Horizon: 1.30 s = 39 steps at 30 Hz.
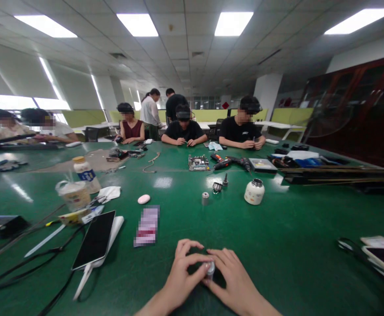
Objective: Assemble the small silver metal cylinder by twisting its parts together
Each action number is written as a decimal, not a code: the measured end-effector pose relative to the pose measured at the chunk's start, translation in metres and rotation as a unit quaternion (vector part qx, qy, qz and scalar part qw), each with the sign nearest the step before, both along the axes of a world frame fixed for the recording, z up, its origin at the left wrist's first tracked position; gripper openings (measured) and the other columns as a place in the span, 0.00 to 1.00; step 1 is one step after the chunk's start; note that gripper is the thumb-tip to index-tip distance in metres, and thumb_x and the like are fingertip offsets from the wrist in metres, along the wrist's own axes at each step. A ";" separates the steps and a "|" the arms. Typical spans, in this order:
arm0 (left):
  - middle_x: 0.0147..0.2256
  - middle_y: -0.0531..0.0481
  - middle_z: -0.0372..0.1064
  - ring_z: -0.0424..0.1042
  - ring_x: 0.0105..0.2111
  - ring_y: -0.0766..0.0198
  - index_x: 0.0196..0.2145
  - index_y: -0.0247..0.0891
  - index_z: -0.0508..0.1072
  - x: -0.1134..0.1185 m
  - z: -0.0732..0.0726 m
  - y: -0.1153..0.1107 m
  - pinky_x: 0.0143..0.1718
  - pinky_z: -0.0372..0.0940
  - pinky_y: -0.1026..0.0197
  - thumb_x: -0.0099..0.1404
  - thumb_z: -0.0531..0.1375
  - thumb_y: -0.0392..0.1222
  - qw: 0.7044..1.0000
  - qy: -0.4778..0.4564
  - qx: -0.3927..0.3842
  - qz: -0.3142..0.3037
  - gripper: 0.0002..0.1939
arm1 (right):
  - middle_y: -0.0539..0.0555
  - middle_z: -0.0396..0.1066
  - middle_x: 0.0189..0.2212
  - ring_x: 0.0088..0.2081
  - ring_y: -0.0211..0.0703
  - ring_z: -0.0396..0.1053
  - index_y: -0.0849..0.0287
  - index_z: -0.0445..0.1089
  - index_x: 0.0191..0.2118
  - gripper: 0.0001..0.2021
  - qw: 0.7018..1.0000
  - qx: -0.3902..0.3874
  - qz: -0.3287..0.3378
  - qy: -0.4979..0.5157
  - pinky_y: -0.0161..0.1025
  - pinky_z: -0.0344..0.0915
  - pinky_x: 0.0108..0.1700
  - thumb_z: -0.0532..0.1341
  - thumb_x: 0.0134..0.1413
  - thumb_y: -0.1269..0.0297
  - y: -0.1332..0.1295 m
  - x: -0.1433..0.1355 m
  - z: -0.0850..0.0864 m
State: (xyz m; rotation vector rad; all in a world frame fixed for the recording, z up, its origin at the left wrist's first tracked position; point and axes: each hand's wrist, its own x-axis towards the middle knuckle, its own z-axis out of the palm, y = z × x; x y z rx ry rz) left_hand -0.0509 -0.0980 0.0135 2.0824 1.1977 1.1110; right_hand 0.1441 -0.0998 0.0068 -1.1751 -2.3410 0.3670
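A small silvery cylinder [210,269] stands on the green table between my two hands, partly covered by fingers. My left hand [185,268] closes on it from the left, thumb and index finger at its top. My right hand [230,273] curls round its right side, with the thumb near its base. Farther out are a similar grey metal cylinder [205,199], a small metal piece with a ring [217,188] and a dark pointed part [225,180]. To their right stands a cream thermos body [254,193] with its metal mouth uncovered.
Left of my hands lie a tablet [96,239] with a white cable, a pixelated pinkish slip [147,226] and a pale oval object [143,199]. A bottle [87,175] stands behind. Across the table are a circuit board [198,163], power drills [241,163] and seated people.
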 end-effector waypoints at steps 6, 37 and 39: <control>0.44 0.47 0.70 0.64 0.49 0.54 0.39 0.51 0.80 0.004 0.000 0.000 0.53 0.62 0.47 0.62 0.63 0.39 0.999 -0.020 0.039 0.018 0.09 | 0.57 0.74 0.49 0.50 0.52 0.70 0.56 0.68 0.52 0.18 0.997 0.070 -0.015 0.000 0.53 0.60 0.57 0.62 0.57 0.59 -0.002 -0.003 -0.008; 0.49 0.46 0.69 0.72 0.43 0.58 0.50 0.36 0.70 -0.019 -0.016 -0.053 0.44 0.70 0.51 0.69 0.58 0.44 0.965 0.090 -0.033 0.244 0.14 | 0.55 0.79 0.31 0.32 0.47 0.76 0.56 0.75 0.34 0.22 0.965 0.143 -0.184 -0.119 0.36 0.61 0.32 0.52 0.61 0.44 -0.067 -0.015 0.005; 0.49 0.45 0.69 0.72 0.44 0.58 0.50 0.37 0.70 -0.020 -0.019 -0.054 0.44 0.70 0.51 0.69 0.58 0.44 0.966 0.112 -0.046 0.228 0.13 | 0.55 0.79 0.32 0.34 0.48 0.76 0.57 0.75 0.35 0.23 0.966 0.130 -0.189 -0.119 0.37 0.62 0.34 0.52 0.61 0.43 -0.066 -0.015 0.004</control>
